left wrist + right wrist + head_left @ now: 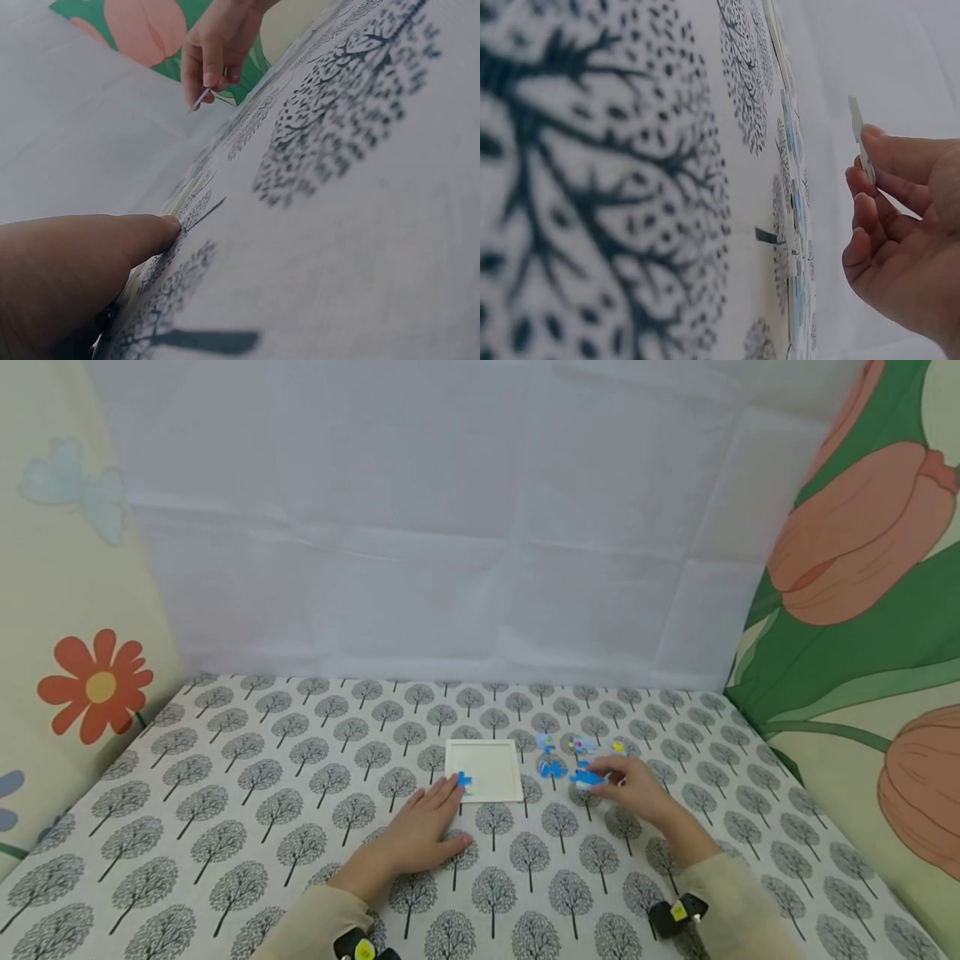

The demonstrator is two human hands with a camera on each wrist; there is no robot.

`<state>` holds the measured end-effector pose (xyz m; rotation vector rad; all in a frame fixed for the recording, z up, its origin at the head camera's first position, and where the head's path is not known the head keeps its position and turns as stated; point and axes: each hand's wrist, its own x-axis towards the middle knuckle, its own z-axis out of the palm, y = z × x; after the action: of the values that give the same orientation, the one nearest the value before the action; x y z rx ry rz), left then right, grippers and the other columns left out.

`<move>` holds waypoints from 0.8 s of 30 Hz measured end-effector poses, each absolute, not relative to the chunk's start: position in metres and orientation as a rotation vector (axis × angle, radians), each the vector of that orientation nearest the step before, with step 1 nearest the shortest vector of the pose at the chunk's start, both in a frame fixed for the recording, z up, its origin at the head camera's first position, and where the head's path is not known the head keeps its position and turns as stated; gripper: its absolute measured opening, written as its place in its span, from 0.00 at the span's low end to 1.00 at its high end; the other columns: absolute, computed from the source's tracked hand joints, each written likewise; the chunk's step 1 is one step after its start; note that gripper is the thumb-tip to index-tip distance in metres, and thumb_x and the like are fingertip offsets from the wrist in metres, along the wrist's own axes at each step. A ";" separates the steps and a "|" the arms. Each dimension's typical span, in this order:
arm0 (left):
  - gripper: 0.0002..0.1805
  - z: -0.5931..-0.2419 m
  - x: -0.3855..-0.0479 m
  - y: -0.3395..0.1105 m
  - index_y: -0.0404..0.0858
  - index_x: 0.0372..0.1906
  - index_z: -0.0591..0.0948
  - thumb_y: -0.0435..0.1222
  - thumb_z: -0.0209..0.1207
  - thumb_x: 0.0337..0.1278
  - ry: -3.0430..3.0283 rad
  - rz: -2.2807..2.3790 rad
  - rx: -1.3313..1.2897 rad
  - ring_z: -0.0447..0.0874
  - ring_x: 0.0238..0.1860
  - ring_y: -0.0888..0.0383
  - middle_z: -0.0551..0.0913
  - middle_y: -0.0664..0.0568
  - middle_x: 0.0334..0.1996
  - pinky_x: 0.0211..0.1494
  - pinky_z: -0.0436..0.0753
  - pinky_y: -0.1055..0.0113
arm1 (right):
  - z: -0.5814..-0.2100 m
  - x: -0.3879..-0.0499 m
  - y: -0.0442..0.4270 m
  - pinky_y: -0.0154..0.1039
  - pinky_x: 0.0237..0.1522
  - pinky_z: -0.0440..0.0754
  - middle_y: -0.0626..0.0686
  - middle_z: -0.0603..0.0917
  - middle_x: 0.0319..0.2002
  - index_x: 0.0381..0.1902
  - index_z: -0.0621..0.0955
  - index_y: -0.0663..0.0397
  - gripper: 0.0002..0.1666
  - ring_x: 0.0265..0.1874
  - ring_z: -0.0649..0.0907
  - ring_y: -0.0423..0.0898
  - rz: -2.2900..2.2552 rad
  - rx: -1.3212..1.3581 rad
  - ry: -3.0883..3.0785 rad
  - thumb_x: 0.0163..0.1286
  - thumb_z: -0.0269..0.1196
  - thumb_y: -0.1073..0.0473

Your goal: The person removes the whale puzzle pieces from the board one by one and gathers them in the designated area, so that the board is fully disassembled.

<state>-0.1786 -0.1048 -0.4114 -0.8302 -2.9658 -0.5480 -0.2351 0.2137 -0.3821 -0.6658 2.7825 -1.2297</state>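
A white square puzzle tray (497, 770) lies on the cloth, with a blue jigsaw piece (465, 780) in its lower left corner. My left hand (418, 832) rests palm down, its extended fingertips at the tray's left edge beside that piece. In the left wrist view the thumb (154, 236) lies along the cloth. My right hand (634, 788) pinches a blue jigsaw piece (585, 778) between thumb and fingers. Seen edge-on in the right wrist view, the held piece (857, 131) is raised off the cloth. Its printed face is hidden there.
Right of the tray lie loose jigsaw pieces: a blue one (552, 768), two partly blue ones (546, 743) further back, and one with yellow (618, 747). A tree-print cloth (360, 860) covers the table. Behind hangs a white sheet (450, 527).
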 end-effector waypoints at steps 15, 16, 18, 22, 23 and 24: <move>0.38 -0.412 -0.179 -0.106 0.28 0.62 0.55 0.50 0.49 0.55 -2.971 -0.543 -0.843 0.45 0.63 0.46 0.50 0.40 0.64 0.61 0.48 0.50 | -0.398 -0.236 0.229 0.35 0.24 0.72 0.51 0.76 0.32 0.40 0.79 0.63 0.16 0.26 0.72 0.45 -1.253 -0.543 2.733 0.50 0.64 0.64; 0.38 -0.412 -0.179 -0.106 0.28 0.62 0.55 0.50 0.49 0.55 -2.970 -0.540 -0.845 0.45 0.63 0.46 0.50 0.40 0.64 0.61 0.49 0.50 | -0.399 -0.236 0.230 0.35 0.25 0.72 0.51 0.76 0.32 0.40 0.79 0.64 0.17 0.26 0.72 0.45 -1.246 -0.540 2.732 0.50 0.65 0.64; 0.38 -0.413 -0.179 -0.106 0.28 0.62 0.55 0.50 0.49 0.55 -2.966 -0.537 -0.848 0.45 0.63 0.46 0.50 0.40 0.63 0.61 0.49 0.50 | -0.402 -0.236 0.231 0.36 0.26 0.73 0.50 0.76 0.31 0.40 0.79 0.63 0.17 0.26 0.72 0.44 -1.243 -0.514 2.727 0.50 0.65 0.63; 0.38 -0.413 -0.179 -0.106 0.28 0.62 0.55 0.50 0.49 0.55 -2.954 -0.531 -0.854 0.46 0.63 0.45 0.51 0.39 0.63 0.60 0.49 0.50 | -0.405 -0.237 0.231 0.38 0.27 0.72 0.50 0.76 0.31 0.40 0.79 0.63 0.18 0.26 0.72 0.45 -1.245 -0.484 2.711 0.50 0.65 0.62; 0.38 -0.413 -0.179 -0.106 0.28 0.62 0.55 0.50 0.49 0.55 -2.952 -0.533 -0.855 0.46 0.63 0.45 0.51 0.39 0.63 0.60 0.49 0.49 | -0.405 -0.237 0.231 0.38 0.27 0.72 0.50 0.76 0.31 0.40 0.79 0.62 0.18 0.26 0.71 0.45 -1.239 -0.478 2.715 0.50 0.65 0.62; 0.38 -0.413 -0.179 -0.106 0.28 0.62 0.55 0.50 0.49 0.55 -2.951 -0.533 -0.856 0.46 0.63 0.45 0.51 0.39 0.63 0.60 0.49 0.49 | -0.406 -0.237 0.231 0.38 0.27 0.71 0.50 0.76 0.31 0.41 0.79 0.63 0.18 0.27 0.71 0.45 -1.232 -0.481 2.716 0.50 0.65 0.62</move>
<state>-0.1793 -0.1061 -0.4134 -0.8561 -2.9512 -0.5326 -0.2370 0.2313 -0.4058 -0.4807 2.7156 -1.2324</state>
